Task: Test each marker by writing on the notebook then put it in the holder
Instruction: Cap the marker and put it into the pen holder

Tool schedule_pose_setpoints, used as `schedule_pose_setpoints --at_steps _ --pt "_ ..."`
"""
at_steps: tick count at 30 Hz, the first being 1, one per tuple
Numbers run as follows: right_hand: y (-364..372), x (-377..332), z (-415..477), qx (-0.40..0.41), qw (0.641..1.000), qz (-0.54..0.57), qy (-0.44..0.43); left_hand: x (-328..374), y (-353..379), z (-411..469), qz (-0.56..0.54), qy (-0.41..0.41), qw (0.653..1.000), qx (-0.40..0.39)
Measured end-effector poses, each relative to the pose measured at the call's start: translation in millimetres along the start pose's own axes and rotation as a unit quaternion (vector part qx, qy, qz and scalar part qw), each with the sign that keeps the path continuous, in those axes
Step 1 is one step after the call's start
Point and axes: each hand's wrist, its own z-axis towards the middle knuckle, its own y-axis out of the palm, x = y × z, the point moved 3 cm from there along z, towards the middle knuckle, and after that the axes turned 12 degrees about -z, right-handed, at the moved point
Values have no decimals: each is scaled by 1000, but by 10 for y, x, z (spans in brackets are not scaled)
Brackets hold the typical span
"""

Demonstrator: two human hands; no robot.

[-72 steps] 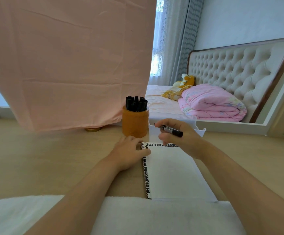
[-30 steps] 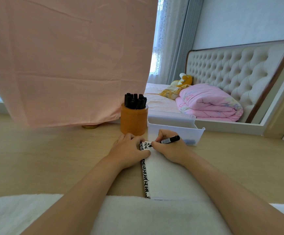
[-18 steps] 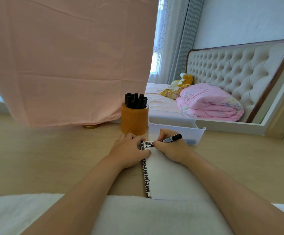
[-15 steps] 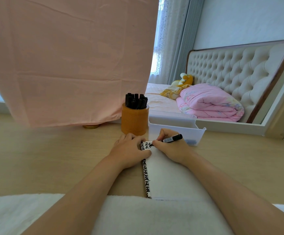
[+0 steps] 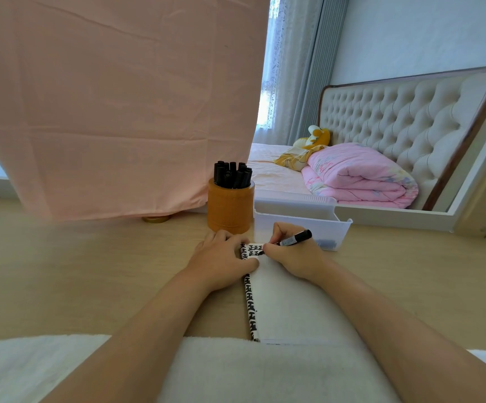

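An open white notebook (image 5: 288, 303) lies on the wooden desk, with rows of black marks down its left margin and along its top edge. My right hand (image 5: 294, 254) grips a black marker (image 5: 294, 239), its tip touching the page's top left corner. My left hand (image 5: 221, 260) rests flat on the notebook's upper left edge. Just behind my hands stands an orange round holder (image 5: 229, 209) with several black markers (image 5: 232, 174) upright in it.
A white plastic bin (image 5: 302, 222) stands behind the notebook, right of the holder. A pink cloth (image 5: 114, 106) hangs over the desk's back left. A white towel (image 5: 236, 370) covers the near edge. A mirror behind reflects a bed.
My right hand came down from above the notebook and set the marker's tip on the top left corner of the page. In the last second it has only shifted slightly. My left hand stays put.
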Motion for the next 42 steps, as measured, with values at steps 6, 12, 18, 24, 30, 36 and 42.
schedule_pose_setpoints --at_steps 6,12,18,24,30,36,42 --pt "-71 2 -51 -12 994 107 -10 10 -32 -16 6 7 1000 -3" --pt "-175 -71 -43 -51 989 132 -33 -75 -143 24 -139 21 989 46" --pt "-290 -145 -32 -138 978 146 -56 -254 -306 52 -66 -9 994 88" --pt "-281 -194 -53 -178 970 163 -7 -304 -335 52 0 -1 997 78" --pt "-271 -180 -1 -77 995 -60 -29 -150 -416 -16 -74 55 987 128" --pt "-317 -217 -9 21 979 -195 -61 24 -396 -77 -114 122 978 127" --pt "-331 -236 -24 35 968 -234 -79 79 -365 -79 -108 151 976 117"
